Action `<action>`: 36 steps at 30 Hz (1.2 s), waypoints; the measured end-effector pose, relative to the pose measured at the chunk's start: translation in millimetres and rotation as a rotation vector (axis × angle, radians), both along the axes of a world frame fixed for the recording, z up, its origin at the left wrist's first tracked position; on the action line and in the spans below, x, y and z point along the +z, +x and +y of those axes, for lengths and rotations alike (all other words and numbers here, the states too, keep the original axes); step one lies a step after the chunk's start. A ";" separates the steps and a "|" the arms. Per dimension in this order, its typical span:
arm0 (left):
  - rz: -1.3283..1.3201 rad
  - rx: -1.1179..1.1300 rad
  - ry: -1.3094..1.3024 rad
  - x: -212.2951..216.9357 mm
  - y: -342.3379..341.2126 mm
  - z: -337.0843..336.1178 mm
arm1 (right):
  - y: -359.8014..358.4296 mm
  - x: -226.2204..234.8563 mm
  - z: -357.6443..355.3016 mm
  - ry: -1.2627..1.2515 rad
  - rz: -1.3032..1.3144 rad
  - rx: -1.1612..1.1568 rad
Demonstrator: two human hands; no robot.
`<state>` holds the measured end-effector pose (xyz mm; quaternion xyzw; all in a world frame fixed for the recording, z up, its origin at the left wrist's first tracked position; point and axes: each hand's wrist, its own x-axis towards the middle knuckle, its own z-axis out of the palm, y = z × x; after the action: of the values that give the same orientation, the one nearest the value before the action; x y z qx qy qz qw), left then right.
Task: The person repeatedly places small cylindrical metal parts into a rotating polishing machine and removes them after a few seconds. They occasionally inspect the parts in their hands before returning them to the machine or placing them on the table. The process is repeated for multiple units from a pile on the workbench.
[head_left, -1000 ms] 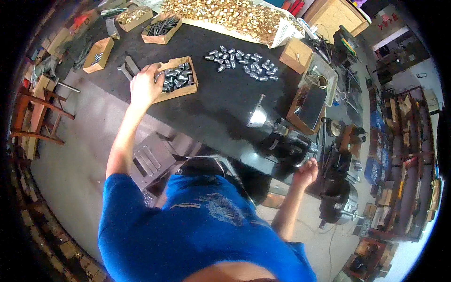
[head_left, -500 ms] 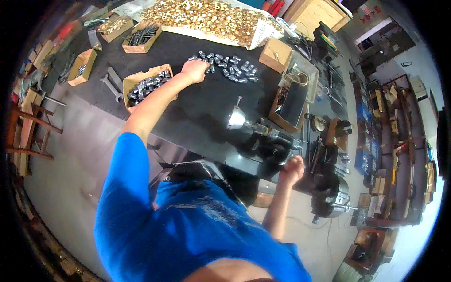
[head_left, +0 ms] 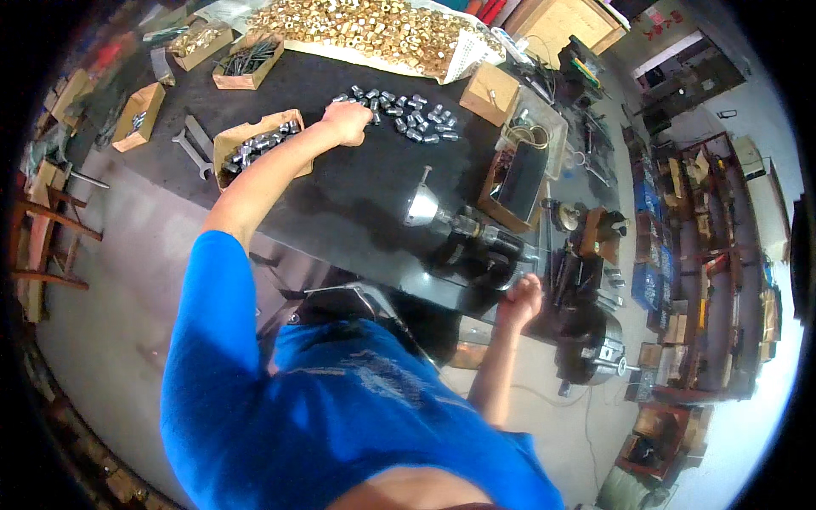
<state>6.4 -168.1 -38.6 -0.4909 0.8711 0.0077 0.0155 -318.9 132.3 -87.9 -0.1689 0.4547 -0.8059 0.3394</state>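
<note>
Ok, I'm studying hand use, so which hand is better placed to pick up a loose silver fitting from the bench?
Probably the left hand: it is at the left edge of the loose silver fittings. The right hand is beside the metal machine, well away from them.

I see dark table (head_left: 348,208): far, pale sheet (head_left: 461,59) under brass pieces (head_left: 357,32); left, wrench (head_left: 192,151), cardboard box (head_left: 242,133); middle, metal cylinders (head_left: 416,121); near right, machine (head_left: 489,236).

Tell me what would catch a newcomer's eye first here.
The heap of brass-coloured parts gleams along the far side of the dark bench. The bright blue shirt fills the lower middle. Between them, the left hand is at the scattered grey metal pieces.
</note>
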 end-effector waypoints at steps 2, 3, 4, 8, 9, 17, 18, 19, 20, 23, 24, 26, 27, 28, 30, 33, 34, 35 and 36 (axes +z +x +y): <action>0.046 0.006 -0.008 1.1 -0.2 7.4 | -1.1 -2.3 2.2 -0.026 0.004 0.000; 0.057 0.013 0.002 4.0 2.1 9.9 | -4.0 -4.3 2.2 -0.045 0.011 0.034; 0.068 0.024 0.016 5.9 4.9 15.8 | -3.6 -3.8 2.6 -0.038 0.012 0.028; 0.595 0.094 0.345 16.1 7.8 60.8 | -2.1 -3.2 3.0 -0.017 0.002 0.012; 0.943 0.052 0.665 9.9 9.3 72.1 | -2.3 -3.3 2.9 -0.015 -0.005 0.009; 1.621 -0.252 0.994 37.8 4.0 151.9 | -4.5 -4.5 4.4 0.003 -0.038 0.020; 1.614 -0.254 0.963 36.6 3.2 152.5 | -7.4 -6.3 5.7 -0.023 -0.036 0.039; 1.603 -0.252 0.929 35.7 2.7 153.0 | -3.8 -2.4 6.1 -0.005 -0.020 0.040; 1.592 -0.251 0.896 35.4 2.1 153.7 | -2.8 -1.6 6.0 -0.007 -0.011 0.039; 1.607 -0.210 0.916 36.7 0.4 155.6 | -1.6 -0.8 9.3 -0.024 0.005 0.034; 1.606 -0.192 0.924 36.7 -0.4 156.1 | -1.8 -1.0 12.0 -0.039 0.004 0.039; 1.619 -0.143 0.919 38.2 -2.3 159.7 | 1.1 2.0 14.5 -0.036 0.004 0.031; 1.626 -0.117 0.915 39.3 -2.9 160.9 | 2.6 4.4 15.8 -0.019 0.007 0.016; 1.598 -0.109 0.961 40.4 -2.1 160.0 | 3.8 6.8 16.9 -0.003 0.010 -0.002; 1.541 -0.090 1.049 42.3 0.6 157.5 | 2.2 7.9 21.4 -0.032 0.026 0.035; 1.563 -0.090 1.045 41.7 1.8 159.4 | 1.7 7.3 19.2 -0.047 0.050 0.058; 1.554 -0.088 1.034 41.3 1.4 159.4 | 1.5 7.2 18.7 -0.048 0.058 0.054; 1.545 -0.087 1.023 40.3 0.8 159.0 | -1.0 5.4 13.7 -0.015 0.063 0.036; 1.537 -0.086 1.012 39.2 0.2 159.0 | -3.0 3.6 5.0 0.018 0.067 0.019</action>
<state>6.6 -9.1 0.6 -0.2526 0.5523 0.7111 -0.3543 -322.0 137.3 -84.2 -0.1971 0.4715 -0.7924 0.3331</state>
